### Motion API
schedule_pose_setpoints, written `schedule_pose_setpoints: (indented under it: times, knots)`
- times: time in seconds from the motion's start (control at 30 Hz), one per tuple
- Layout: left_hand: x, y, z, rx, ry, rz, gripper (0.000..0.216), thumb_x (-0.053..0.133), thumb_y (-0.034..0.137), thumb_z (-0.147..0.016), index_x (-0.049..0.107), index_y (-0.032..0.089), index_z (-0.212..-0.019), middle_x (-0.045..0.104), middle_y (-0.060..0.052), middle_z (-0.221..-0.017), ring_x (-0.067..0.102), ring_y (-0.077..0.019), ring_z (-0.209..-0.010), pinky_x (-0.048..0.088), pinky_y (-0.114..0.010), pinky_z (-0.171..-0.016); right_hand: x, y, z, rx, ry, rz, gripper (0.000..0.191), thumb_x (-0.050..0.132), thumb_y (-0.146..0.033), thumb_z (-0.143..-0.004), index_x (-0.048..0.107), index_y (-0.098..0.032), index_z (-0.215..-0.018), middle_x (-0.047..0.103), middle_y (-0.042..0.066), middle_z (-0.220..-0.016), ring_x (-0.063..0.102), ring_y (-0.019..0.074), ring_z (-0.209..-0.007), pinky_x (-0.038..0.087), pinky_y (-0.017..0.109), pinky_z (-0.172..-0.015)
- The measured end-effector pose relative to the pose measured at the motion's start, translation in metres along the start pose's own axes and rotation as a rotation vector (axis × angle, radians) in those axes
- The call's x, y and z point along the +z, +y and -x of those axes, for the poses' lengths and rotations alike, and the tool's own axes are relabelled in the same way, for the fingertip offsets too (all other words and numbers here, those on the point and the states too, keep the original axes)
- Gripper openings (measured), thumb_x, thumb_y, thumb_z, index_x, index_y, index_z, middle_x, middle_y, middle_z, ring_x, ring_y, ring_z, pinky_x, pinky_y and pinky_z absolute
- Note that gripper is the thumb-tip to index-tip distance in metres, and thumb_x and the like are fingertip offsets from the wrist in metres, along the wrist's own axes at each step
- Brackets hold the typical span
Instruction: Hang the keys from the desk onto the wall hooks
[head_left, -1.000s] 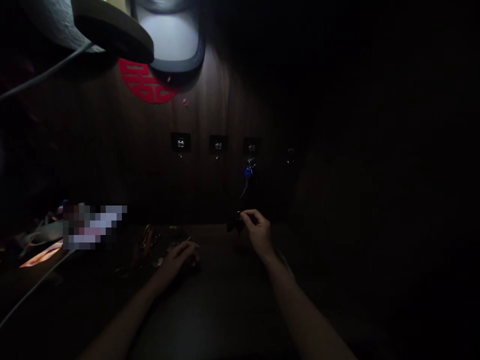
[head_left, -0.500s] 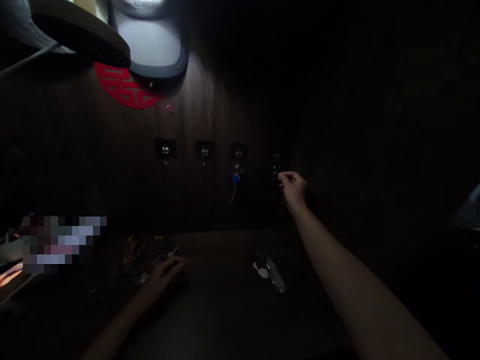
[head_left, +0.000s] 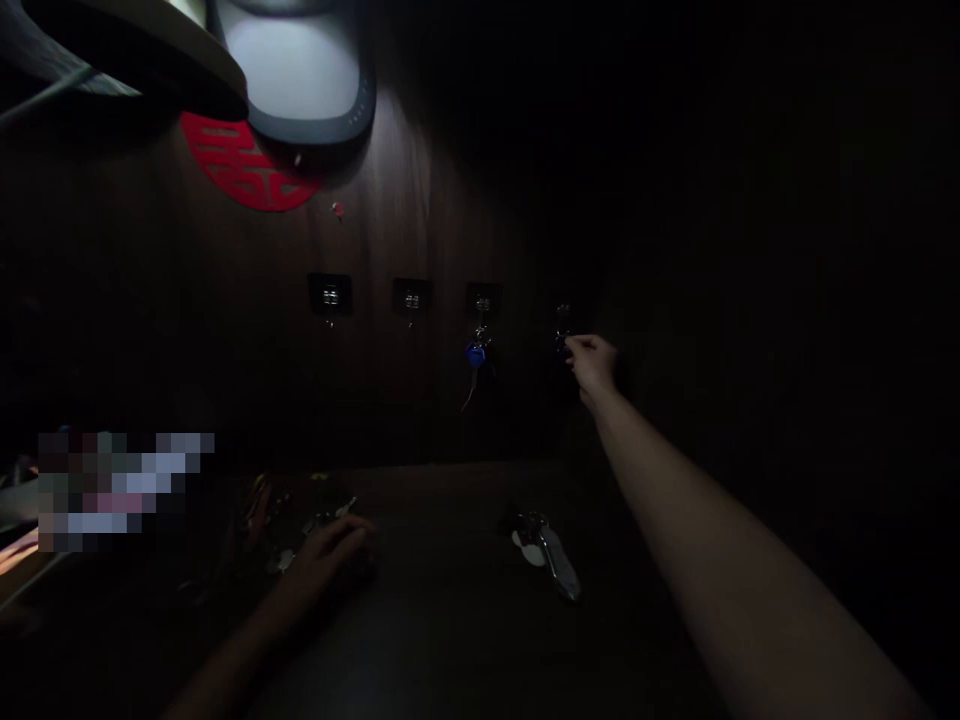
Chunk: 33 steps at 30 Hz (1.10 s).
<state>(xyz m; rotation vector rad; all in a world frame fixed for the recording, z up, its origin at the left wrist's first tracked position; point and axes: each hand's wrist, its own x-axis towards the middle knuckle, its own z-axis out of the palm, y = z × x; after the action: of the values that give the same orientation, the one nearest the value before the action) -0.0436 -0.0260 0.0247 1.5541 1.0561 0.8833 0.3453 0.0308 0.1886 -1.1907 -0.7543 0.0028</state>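
The right hand [head_left: 592,365] is raising pinched fingers [head_left: 574,343] to a wall hook [head_left: 562,318], their hold too dark to tell; the left hand [head_left: 330,558] is resting, loosely curled, against heaped keys [head_left: 300,525].

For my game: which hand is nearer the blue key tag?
Right. The right hand is beside the blue key tag, to its right; the left hand is far below it, over the table.

Wall hooks [head_left: 411,298] behind desk [head_left: 450,610], keys [head_left: 544,550] on desk
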Motion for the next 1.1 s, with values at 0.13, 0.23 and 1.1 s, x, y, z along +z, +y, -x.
schedule_pose_setpoints:
  times: [0.13,0.23,1.1]
  knots:
    - [-0.001,-0.001,-0.002,0.024,0.014,-0.015,0.035,0.057,0.054,-0.065,0.062,0.021,-0.076,0.062,0.0,-0.065,0.057,-0.0176,-0.066,0.044,-0.026,-0.062,-0.002,0.004,0.009,0.019,-0.03,-0.009,0.008,0.056,-0.022,-0.067,0.06,-0.016,-0.07,0.057,-0.004,-0.061,0.047,0.0058,-0.047,0.034,0.017,-0.041]
    - [-0.002,-0.006,-0.004,0.023,-0.018,0.0,0.036,0.055,0.054,-0.069,0.06,0.02,-0.08,0.062,0.001,-0.064,0.056,-0.0165,-0.062,0.042,-0.025,-0.059,-0.006,0.006,0.016,0.011,-0.047,-0.043,0.016,0.055,-0.024,-0.068,0.063,-0.016,-0.081,0.063,0.0,-0.072,0.051,0.0062,-0.05,0.035,0.017,-0.041]
    - [0.004,-0.007,0.005,0.186,0.024,-0.179,0.027,0.055,0.045,-0.072,0.061,0.018,-0.074,0.062,0.001,-0.062,0.055,-0.0139,-0.06,0.041,-0.023,-0.061,-0.086,0.085,0.186,0.102,-0.438,0.179,0.022,0.048,-0.034,-0.066,0.062,-0.019,-0.072,0.067,0.004,-0.074,0.061,0.018,-0.067,0.047,0.03,-0.06]
